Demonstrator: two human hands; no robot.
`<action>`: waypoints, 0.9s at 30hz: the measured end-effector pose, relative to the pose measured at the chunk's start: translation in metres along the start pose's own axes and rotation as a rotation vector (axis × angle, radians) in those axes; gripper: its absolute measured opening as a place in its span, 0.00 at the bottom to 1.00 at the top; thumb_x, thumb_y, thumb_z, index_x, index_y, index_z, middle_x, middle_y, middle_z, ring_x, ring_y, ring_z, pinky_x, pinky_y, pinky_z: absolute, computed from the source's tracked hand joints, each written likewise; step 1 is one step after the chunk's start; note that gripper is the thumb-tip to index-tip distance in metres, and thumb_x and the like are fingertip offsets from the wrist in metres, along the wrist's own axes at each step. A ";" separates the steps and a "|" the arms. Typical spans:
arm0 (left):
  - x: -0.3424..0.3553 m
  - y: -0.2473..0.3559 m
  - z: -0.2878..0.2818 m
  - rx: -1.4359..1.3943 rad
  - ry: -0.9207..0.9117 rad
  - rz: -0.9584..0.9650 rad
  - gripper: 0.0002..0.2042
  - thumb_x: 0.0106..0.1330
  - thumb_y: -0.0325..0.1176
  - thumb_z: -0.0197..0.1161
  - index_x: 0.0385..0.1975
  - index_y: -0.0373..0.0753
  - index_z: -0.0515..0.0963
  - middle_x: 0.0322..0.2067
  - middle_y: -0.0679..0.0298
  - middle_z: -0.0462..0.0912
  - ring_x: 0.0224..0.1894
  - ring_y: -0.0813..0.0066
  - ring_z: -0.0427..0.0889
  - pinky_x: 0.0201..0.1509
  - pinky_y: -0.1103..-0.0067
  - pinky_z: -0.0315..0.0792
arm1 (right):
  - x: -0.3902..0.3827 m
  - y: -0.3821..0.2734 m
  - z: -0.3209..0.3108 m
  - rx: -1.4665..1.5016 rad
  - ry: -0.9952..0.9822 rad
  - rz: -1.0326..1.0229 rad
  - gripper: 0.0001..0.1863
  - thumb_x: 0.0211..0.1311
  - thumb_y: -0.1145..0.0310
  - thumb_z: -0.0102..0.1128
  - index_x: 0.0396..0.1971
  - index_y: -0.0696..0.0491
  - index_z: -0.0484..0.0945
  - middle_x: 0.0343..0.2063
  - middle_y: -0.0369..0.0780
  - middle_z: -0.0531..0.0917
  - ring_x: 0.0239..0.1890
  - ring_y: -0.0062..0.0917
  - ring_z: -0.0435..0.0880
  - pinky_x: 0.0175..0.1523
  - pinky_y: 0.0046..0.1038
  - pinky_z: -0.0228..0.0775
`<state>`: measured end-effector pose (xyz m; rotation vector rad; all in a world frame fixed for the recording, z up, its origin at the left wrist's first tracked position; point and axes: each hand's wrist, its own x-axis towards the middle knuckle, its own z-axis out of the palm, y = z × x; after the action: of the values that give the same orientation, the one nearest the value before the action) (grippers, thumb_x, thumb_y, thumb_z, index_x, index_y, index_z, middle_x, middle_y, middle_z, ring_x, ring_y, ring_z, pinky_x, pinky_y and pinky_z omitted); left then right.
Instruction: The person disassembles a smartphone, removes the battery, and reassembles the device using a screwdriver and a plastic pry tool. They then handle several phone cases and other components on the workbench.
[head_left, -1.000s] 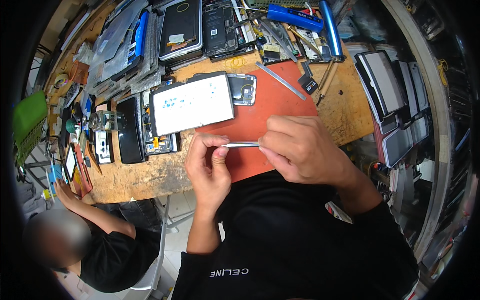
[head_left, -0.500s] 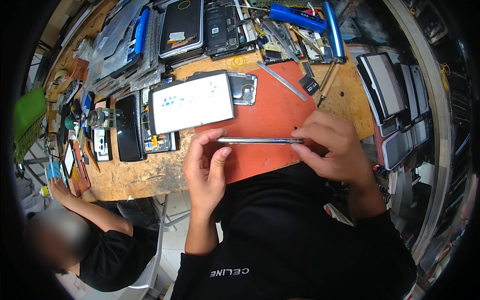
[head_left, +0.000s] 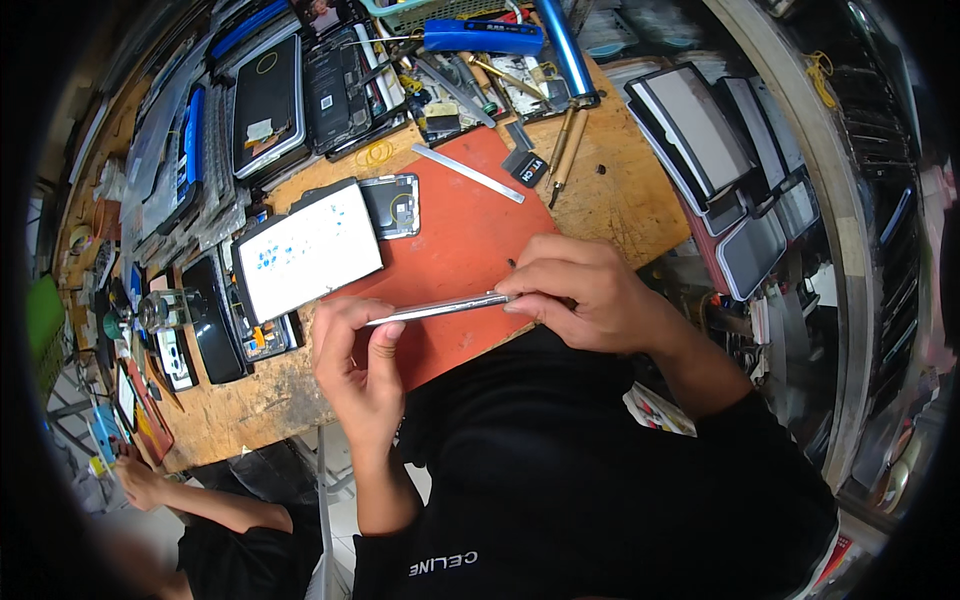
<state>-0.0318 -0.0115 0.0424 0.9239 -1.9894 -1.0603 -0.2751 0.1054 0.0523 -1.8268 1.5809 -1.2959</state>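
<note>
Held edge-on between my two hands is a thin phone [head_left: 440, 308] with a shiny silver frame, its right end slightly higher. My left hand [head_left: 360, 365] grips the left end, the thumb below and the fingers curled over it. At the other end my right hand [head_left: 590, 297] pinches the corner between thumb and fingers. The phone's broad faces cannot be made out from here. Below it spreads a red mat [head_left: 455, 260] on the wooden bench. Beyond my left hand lies a white panel [head_left: 335, 245] with blue marks, next to a phone housing [head_left: 410, 215].
A metal ruler-like strip [head_left: 468, 173], a small black box [head_left: 523, 167] and slim wooden-handled tools [head_left: 570, 150] lie at the mat's far side. Stacked tablets [head_left: 268, 105] stand far left. At left, a co-worker's arm [head_left: 215, 503] reaches to the bench; a glass jar [head_left: 165, 310] stands there.
The whole view has turned and shifted, so the bench appears rotated and farther left. In the picture, the phone has gone from level to tilted; both hands keep hold of it.
</note>
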 end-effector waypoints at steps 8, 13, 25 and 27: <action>0.004 0.014 -0.005 0.144 0.010 0.099 0.04 0.65 0.16 0.63 0.36 0.32 0.80 0.37 0.56 0.83 0.43 0.59 0.83 0.52 0.71 0.75 | -0.006 0.015 0.011 0.080 0.045 -0.075 0.10 0.57 0.85 0.67 0.39 0.61 0.84 0.33 0.43 0.84 0.31 0.36 0.86 0.33 0.33 0.77; 0.011 0.043 0.009 0.361 -0.128 0.393 0.09 0.62 0.18 0.66 0.41 0.35 0.81 0.41 0.55 0.85 0.46 0.55 0.85 0.57 0.65 0.77 | 0.015 -0.012 0.014 0.016 0.122 -0.205 0.10 0.58 0.82 0.70 0.41 0.60 0.84 0.32 0.42 0.84 0.28 0.36 0.87 0.30 0.33 0.77; 0.024 0.025 0.018 -0.581 0.095 0.088 0.09 0.79 0.27 0.60 0.52 0.29 0.77 0.49 0.51 0.86 0.51 0.65 0.88 0.57 0.72 0.81 | 0.052 -0.028 0.010 0.263 0.136 0.048 0.08 0.58 0.81 0.75 0.37 0.58 0.86 0.26 0.34 0.81 0.21 0.14 0.70 0.27 0.23 0.59; 0.021 0.027 0.012 -0.570 0.093 0.050 0.08 0.79 0.28 0.61 0.50 0.30 0.76 0.47 0.52 0.85 0.50 0.65 0.88 0.56 0.72 0.82 | 0.052 -0.028 0.013 0.253 0.102 0.005 0.08 0.59 0.81 0.74 0.37 0.59 0.85 0.26 0.35 0.80 0.21 0.16 0.72 0.26 0.24 0.61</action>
<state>-0.0589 -0.0130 0.0659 0.5956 -1.4965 -1.4220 -0.2526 0.0625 0.0877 -1.6235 1.3964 -1.5315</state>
